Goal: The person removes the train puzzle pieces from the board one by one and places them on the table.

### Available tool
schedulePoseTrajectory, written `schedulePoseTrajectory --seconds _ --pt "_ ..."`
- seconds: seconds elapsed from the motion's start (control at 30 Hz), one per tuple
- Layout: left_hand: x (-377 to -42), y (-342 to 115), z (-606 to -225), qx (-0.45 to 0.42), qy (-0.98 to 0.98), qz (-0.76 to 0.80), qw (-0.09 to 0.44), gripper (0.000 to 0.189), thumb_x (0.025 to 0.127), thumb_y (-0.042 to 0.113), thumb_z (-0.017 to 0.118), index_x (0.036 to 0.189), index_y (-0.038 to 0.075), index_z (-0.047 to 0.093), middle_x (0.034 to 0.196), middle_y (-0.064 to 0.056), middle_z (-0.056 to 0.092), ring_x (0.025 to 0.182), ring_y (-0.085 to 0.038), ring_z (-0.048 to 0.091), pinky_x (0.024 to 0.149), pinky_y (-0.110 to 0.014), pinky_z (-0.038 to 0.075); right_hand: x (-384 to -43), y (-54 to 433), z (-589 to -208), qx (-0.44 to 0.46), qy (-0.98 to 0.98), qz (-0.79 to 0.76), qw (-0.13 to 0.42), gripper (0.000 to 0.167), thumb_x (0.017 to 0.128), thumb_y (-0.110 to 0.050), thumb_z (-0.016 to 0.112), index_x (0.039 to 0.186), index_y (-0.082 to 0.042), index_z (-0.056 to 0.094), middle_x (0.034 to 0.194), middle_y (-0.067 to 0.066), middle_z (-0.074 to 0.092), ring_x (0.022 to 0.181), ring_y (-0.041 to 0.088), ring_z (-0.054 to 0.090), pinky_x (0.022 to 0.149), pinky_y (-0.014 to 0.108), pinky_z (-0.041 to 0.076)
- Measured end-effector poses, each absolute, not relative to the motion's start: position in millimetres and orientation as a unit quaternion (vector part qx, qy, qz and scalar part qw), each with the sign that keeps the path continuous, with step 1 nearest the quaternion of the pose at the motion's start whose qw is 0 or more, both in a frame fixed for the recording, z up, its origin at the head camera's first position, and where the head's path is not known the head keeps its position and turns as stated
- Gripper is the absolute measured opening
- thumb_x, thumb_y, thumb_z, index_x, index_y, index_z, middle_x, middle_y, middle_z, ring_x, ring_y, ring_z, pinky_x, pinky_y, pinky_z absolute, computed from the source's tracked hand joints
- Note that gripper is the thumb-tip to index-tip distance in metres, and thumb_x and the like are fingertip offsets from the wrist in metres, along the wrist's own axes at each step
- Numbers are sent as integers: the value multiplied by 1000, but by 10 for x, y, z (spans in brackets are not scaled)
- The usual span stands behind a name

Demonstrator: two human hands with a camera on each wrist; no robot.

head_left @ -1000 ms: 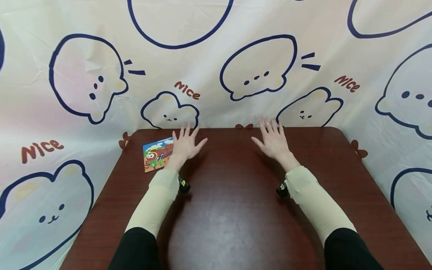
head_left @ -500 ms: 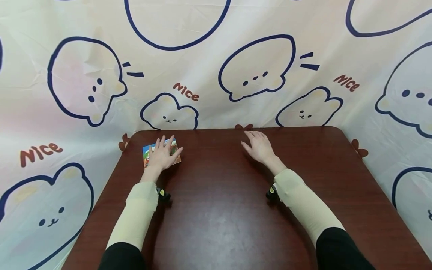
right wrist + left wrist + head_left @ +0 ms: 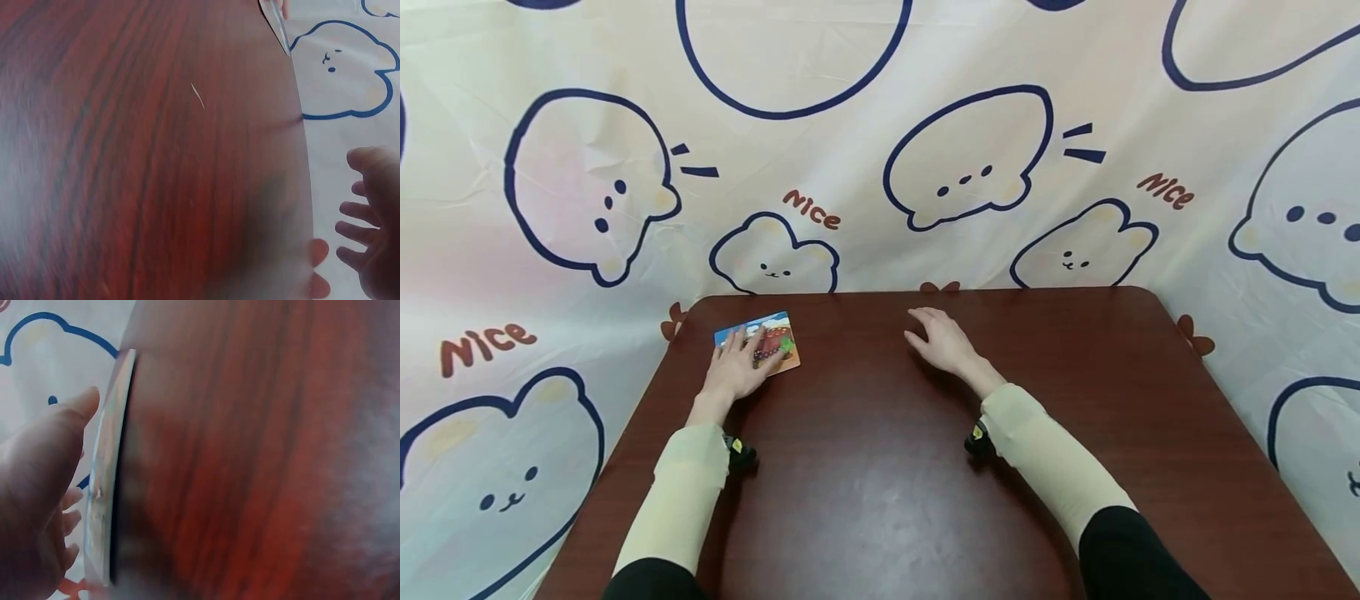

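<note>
A thin square board (image 3: pixel 781 333) with a colourful cartoon picture lies at the far left of the table, its left part covered by a hand. That is my left hand (image 3: pixel 732 373), its fingers spread above the picture; whether they touch it I cannot tell. In the left wrist view the board (image 3: pixel 107 469) appears edge-on, with the thumb (image 3: pixel 81 406) pointing past it. My right hand (image 3: pixel 946 343) is near the table's far edge, right of the board, with relaxed fingers and nothing held. The right wrist view shows its fingers (image 3: pixel 359 231) apart over the edge.
The dark brown wooden table (image 3: pixel 865 467) has rounded far corners. A pale cloth (image 3: pixel 865 183) printed with blue-outlined cartoon bears hangs behind it and at both sides. A corner of the board (image 3: pixel 275 25) shows at the top of the right wrist view.
My left hand has moved left and nearer, from the board's right side to over its left part. My right hand has moved left and nearer, its fingers less spread.
</note>
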State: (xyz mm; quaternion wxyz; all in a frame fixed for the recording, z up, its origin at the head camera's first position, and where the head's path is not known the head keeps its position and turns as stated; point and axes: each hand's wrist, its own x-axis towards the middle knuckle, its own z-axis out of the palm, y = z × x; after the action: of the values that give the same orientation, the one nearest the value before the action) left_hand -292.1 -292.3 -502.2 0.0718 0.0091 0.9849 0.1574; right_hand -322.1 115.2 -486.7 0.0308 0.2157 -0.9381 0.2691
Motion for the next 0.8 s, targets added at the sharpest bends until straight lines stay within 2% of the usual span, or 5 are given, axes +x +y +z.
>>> schedulePoseTrajectory --seconds 0.17,0.3,0.53,0.8 --pt "-2883 -2920 -5096 18 985 154 79 96 108 74 42 177 13 19 182 -33 7 170 -56 3 137 -73 6 -3190 1031 -4899 231 -931 281 38 38 111 -26 68 140 -2 69 139 19 68 130 38 64 110 58 54" --pt "-2836 -2876 -5111 20 986 150 74 95 107 73 45 177 13 23 182 -32 10 169 -57 6 136 -74 9 -3181 962 -4912 243 -929 278 40 31 108 -25 71 131 -4 71 127 16 70 119 35 66 103 55 55" --pt "-2744 -2667 -5128 42 986 145 65 90 108 70 48 177 15 26 183 -28 15 170 -54 11 137 -72 12 -3172 886 -4977 251 -931 263 18 39 109 -28 71 140 -4 69 135 16 70 127 36 64 110 59 52" --pt "-2655 -2304 -5094 80 985 137 72 86 108 67 52 177 21 28 184 -23 16 172 -48 13 139 -67 13 -3140 809 -5050 258 -933 250 3 40 109 -28 71 141 -5 69 139 16 70 133 37 63 114 58 51"
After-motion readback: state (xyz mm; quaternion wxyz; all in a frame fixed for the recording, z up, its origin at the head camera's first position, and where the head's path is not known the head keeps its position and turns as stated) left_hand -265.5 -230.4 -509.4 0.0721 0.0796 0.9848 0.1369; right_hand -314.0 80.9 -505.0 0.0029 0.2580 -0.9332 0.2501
